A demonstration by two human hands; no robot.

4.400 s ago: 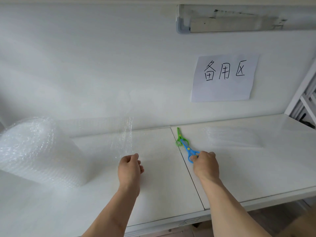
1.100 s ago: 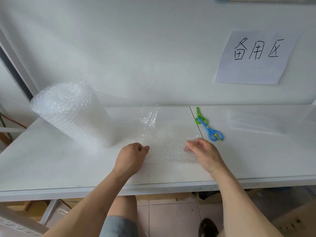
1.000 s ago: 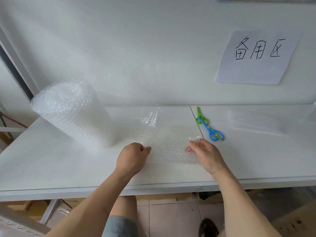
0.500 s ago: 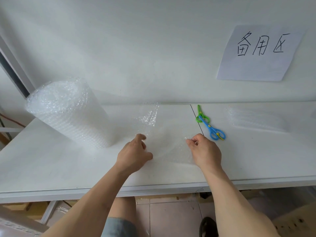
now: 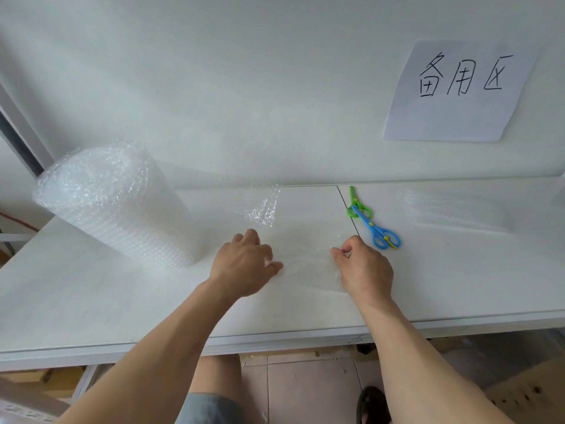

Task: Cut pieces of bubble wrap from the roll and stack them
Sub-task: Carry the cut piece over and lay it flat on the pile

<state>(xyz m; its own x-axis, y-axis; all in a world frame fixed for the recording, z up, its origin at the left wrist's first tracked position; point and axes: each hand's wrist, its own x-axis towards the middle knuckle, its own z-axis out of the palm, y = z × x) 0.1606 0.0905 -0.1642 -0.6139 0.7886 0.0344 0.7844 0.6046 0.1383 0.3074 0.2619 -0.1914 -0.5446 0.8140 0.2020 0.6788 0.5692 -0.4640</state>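
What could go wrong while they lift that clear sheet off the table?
The cut bubble wrap piece is flimsy and held only at its edges by the left hand and right hand, so it may fold or slip. Moving right toward the stack, it could drag across the scissors.

White wall (image 5: 244, 87) with a handwritten paper sign (image 5: 458, 93) — white table (image 5: 91, 295), tiled floor (image 5: 299, 390) below.

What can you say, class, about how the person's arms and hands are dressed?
Both forearms are bare, with no sleeves in view. The left hand and right hand wear no gloves, and no watch, ring or bracelet shows on either.
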